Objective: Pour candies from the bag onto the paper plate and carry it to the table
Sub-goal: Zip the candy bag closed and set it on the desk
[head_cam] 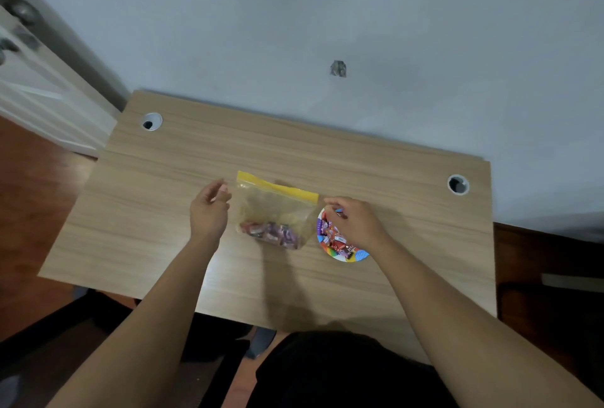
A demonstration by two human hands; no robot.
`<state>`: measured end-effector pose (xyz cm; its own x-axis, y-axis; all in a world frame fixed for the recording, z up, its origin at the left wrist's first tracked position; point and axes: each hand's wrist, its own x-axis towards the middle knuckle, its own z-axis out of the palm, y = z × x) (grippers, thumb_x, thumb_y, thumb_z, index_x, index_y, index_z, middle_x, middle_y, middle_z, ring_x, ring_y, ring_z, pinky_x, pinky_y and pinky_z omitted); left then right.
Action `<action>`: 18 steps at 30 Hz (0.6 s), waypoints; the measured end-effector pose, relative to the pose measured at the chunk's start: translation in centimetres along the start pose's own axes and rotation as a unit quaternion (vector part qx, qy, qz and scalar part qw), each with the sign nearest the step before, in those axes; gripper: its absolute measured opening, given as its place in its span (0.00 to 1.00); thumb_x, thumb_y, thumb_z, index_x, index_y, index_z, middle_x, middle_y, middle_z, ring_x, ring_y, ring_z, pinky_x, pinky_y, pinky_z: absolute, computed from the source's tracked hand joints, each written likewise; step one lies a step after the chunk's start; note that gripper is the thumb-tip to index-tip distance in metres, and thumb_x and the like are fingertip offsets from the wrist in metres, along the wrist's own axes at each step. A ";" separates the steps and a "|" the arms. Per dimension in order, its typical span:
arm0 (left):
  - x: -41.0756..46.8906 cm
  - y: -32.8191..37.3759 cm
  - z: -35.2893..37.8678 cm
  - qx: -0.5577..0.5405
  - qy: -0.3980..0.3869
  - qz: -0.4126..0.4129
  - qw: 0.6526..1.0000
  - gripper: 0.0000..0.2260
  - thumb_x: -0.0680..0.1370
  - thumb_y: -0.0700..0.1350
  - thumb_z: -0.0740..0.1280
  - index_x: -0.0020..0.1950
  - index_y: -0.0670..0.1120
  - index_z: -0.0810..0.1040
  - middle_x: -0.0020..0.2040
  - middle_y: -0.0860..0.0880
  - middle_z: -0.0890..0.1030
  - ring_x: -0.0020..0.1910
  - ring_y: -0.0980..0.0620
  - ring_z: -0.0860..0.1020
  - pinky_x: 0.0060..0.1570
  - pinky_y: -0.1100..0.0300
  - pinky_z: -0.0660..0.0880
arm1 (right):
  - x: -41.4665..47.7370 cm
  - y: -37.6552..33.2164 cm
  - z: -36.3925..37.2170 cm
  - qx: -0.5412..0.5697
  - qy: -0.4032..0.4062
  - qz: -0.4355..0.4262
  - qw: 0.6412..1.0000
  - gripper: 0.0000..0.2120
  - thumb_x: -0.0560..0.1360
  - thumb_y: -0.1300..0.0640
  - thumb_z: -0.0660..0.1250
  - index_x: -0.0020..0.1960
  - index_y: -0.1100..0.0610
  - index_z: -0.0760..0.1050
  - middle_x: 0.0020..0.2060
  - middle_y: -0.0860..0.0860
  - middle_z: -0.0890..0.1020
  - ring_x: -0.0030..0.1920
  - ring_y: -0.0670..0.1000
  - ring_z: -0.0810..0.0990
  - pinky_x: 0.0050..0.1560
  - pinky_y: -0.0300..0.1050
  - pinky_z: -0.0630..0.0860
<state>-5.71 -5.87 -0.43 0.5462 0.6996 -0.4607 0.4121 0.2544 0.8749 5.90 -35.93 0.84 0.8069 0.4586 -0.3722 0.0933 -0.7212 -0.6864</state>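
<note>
Flanking the candy bag [276,211], both hands, fingers loose.

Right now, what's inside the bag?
Wrapped candies sit bunched at the near end of the bag; the end by the yellow seal looks empty. Their count cannot be told.

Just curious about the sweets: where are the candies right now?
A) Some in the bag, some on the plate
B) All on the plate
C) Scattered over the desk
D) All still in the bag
A: wrapped candies lie in the bottom of the clear bag, and more sit on the plate under the right hand.
</note>
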 end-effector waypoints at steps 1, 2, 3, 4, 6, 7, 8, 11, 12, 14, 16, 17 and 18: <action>0.2 0.0 0.4 0.008 0.014 0.002 1.000 0.13 0.86 0.45 0.67 0.70 0.45 0.81 0.56 0.51 0.84 0.57 0.46 0.84 0.60 0.48 0.81 | 0.2 0.7 -0.3 0.008 0.005 0.011 1.000 0.14 0.83 0.55 0.69 0.67 0.52 0.85 0.61 0.48 0.89 0.61 0.48 0.85 0.65 0.43 0.78; 0.3 0.1 0.8 0.016 0.024 0.008 1.000 0.13 0.86 0.45 0.67 0.70 0.45 0.81 0.55 0.51 0.84 0.56 0.46 0.84 0.59 0.47 0.81 | 0.4 1.5 -0.6 0.015 0.013 0.022 1.000 0.14 0.83 0.55 0.69 0.67 0.53 0.85 0.61 0.49 0.89 0.61 0.48 0.86 0.66 0.43 0.78; 0.3 0.1 1.4 0.024 0.027 0.015 0.999 0.12 0.86 0.45 0.66 0.68 0.45 0.81 0.55 0.51 0.84 0.54 0.46 0.84 0.58 0.47 0.81 | 0.6 2.2 -1.0 0.022 0.026 0.033 0.999 0.14 0.83 0.55 0.70 0.67 0.53 0.85 0.61 0.49 0.89 0.60 0.47 0.86 0.66 0.44 0.79; 0.3 0.1 2.0 0.031 0.024 0.021 0.999 0.11 0.85 0.45 0.66 0.67 0.46 0.81 0.54 0.50 0.84 0.52 0.47 0.84 0.56 0.47 0.82 | 0.7 2.9 -1.4 0.027 0.041 0.047 0.998 0.13 0.83 0.55 0.70 0.66 0.54 0.85 0.60 0.50 0.89 0.58 0.47 0.86 0.64 0.44 0.79; 0.1 -0.1 3.4 0.037 -0.001 0.023 0.999 0.09 0.86 0.43 0.65 0.64 0.45 0.82 0.53 0.47 0.85 0.46 0.47 0.84 0.52 0.49 0.82 | 0.9 4.3 -2.0 0.018 0.065 0.072 0.995 0.12 0.83 0.55 0.69 0.64 0.56 0.86 0.58 0.51 0.90 0.55 0.48 0.85 0.57 0.40 0.76; 0.1 -0.4 4.1 0.039 -0.028 0.019 0.999 0.09 0.86 0.42 0.64 0.63 0.44 0.82 0.52 0.45 0.85 0.43 0.47 0.84 0.49 0.51 0.82 | 0.9 5.1 -2.3 0.010 0.075 0.083 0.994 0.12 0.83 0.56 0.69 0.63 0.57 0.86 0.57 0.52 0.90 0.55 0.49 0.86 0.55 0.38 0.73; 0.0 -0.8 4.8 0.047 -0.061 0.014 0.997 0.09 0.87 0.40 0.64 0.63 0.42 0.82 0.51 0.43 0.85 0.42 0.47 0.84 0.46 0.53 0.82 | 0.9 5.8 -2.5 0.005 0.085 0.097 0.992 0.11 0.83 0.56 0.69 0.62 0.57 0.86 0.57 0.52 0.90 0.55 0.50 0.86 0.54 0.36 0.72; -0.2 -1.9 7.1 0.085 -0.154 -0.011 0.984 0.10 0.87 0.39 0.63 0.61 0.39 0.83 0.53 0.36 0.86 0.44 0.43 0.86 0.45 0.51 0.81 | 0.6 8.2 -3.0 0.017 0.112 0.147 0.983 0.10 0.82 0.58 0.70 0.59 0.59 0.87 0.55 0.54 0.89 0.51 0.48 0.83 0.47 0.30 0.69; -0.4 -2.3 8.0 0.100 -0.173 -0.020 0.980 0.10 0.87 0.39 0.63 0.61 0.38 0.83 0.54 0.36 0.86 0.46 0.41 0.86 0.47 0.49 0.80 | 0.4 9.1 -2.9 0.028 0.117 0.169 0.978 0.09 0.82 0.58 0.70 0.59 0.59 0.86 0.55 0.54 0.89 0.50 0.48 0.82 0.43 0.28 0.68; -0.8 -3.0 9.6 0.134 -0.200 -0.032 0.970 0.10 0.87 0.38 0.64 0.61 0.38 0.84 0.55 0.39 0.87 0.49 0.41 0.88 0.49 0.50 0.81 | 0.0 10.7 -2.5 0.058 0.125 0.208 0.968 0.09 0.82 0.57 0.70 0.59 0.58 0.86 0.55 0.52 0.88 0.51 0.48 0.83 0.45 0.26 0.71; -1.1 -3.9 11.1 0.159 -0.216 -0.053 0.962 0.09 0.86 0.39 0.66 0.61 0.39 0.84 0.55 0.40 0.87 0.49 0.42 0.87 0.53 0.47 0.83 | -0.3 12.1 -1.9 0.087 0.132 0.239 0.958 0.09 0.82 0.55 0.70 0.60 0.57 0.85 0.53 0.49 0.87 0.55 0.51 0.85 0.54 0.38 0.74; -1.2 -4.3 11.7 0.174 -0.221 -0.062 0.958 0.09 0.85 0.41 0.67 0.61 0.40 0.84 0.54 0.40 0.87 0.48 0.42 0.86 0.55 0.45 0.84 | -0.5 12.6 -1.7 0.096 0.132 0.253 0.954 0.09 0.82 0.55 0.70 0.60 0.57 0.85 0.51 0.48 0.86 0.56 0.52 0.84 0.55 0.40 0.73; -1.3 -4.7 12.2 0.192 -0.226 -0.067 0.953 0.09 0.84 0.42 0.68 0.60 0.42 0.85 0.51 0.42 0.87 0.48 0.41 0.86 0.56 0.43 0.85 | -0.7 12.9 -1.4 0.102 0.130 0.266 0.950 0.09 0.82 0.56 0.69 0.60 0.57 0.84 0.50 0.48 0.84 0.55 0.52 0.83 0.56 0.41 0.72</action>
<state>0.58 -16.12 -5.83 0.6929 0.2966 -0.6572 0.6889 -0.0035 0.7248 7.36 -46.30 -6.86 0.8275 -0.1061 -0.5513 -0.4616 -0.6875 -0.5606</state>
